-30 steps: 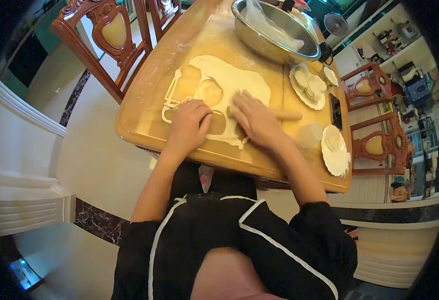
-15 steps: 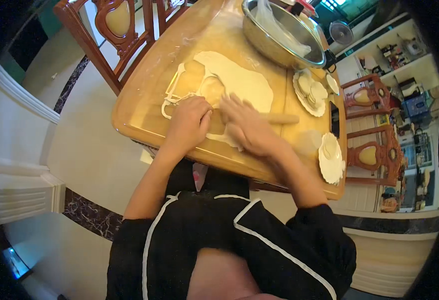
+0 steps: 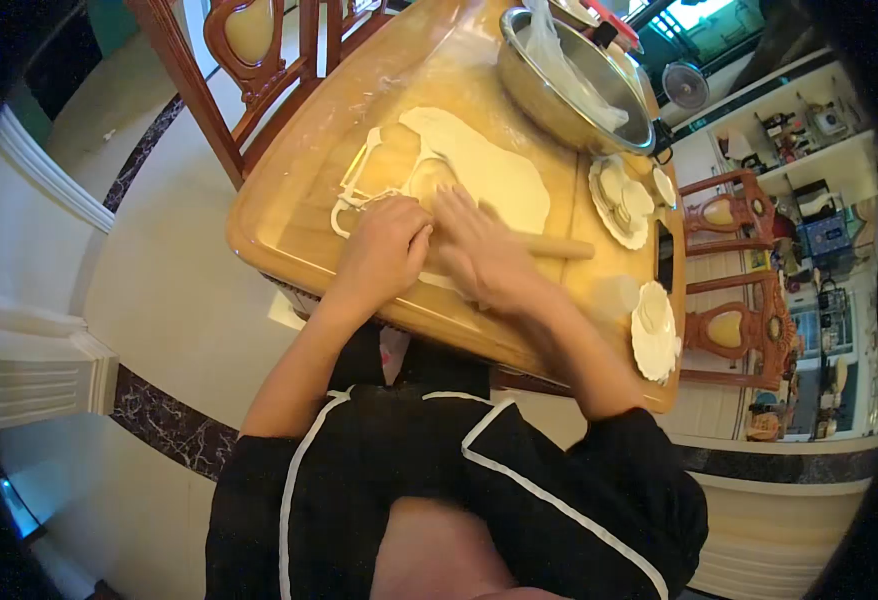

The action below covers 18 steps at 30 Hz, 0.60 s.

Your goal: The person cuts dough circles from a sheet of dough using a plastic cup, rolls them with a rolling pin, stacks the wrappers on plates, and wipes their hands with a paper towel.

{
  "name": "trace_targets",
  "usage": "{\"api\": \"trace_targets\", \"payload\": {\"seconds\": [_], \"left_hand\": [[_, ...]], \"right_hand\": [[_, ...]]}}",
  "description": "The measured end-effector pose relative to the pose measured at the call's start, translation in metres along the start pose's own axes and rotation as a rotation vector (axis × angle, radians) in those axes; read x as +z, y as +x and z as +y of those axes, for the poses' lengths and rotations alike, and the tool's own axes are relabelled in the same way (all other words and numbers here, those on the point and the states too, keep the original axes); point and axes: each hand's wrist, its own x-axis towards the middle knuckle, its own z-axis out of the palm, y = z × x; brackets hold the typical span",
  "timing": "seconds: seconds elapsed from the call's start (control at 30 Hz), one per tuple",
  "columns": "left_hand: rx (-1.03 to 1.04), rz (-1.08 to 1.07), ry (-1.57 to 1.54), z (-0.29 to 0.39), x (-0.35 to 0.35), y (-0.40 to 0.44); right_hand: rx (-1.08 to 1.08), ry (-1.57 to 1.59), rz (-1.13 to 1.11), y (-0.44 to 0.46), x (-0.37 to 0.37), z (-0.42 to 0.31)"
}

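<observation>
left hand (image 3: pixel 383 250) at cut dough (image 3: pixel 507 182); blue box (image 3: pixel 825 236) too small to read

Glossy wooden table (image 3: pixel 294 205), shiny metal basin (image 3: pixel 544 110), smooth matt dough sheet (image 3: pixel 504 180)

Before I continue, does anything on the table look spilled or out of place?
Stray pale smears, perhaps flour, mark the table beyond the dough; its strips near the left hand look ragged, unlike the smooth remainder.

Left hand (image 3: pixel 387 245), right hand (image 3: pixel 487 260) at cut dough (image 3: pixel 494 165); rolling pin (image 3: pixel 561 247) beside right.
</observation>
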Motion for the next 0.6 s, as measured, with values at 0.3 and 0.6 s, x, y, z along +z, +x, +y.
{"api": "trace_targets", "payload": {"seconds": [0.3, 0.6], "left_hand": [[0.000, 0.004, 0.000, 0.001, -0.002, 0.000], [-0.006, 0.016, -0.005, 0.001, -0.001, 0.002]], "right_hand": [[-0.037, -0.035, 0.328, 0.089, 0.006, 0.100], [0.095, 0.052, 0.168, -0.017, -0.007, 0.063]]}}
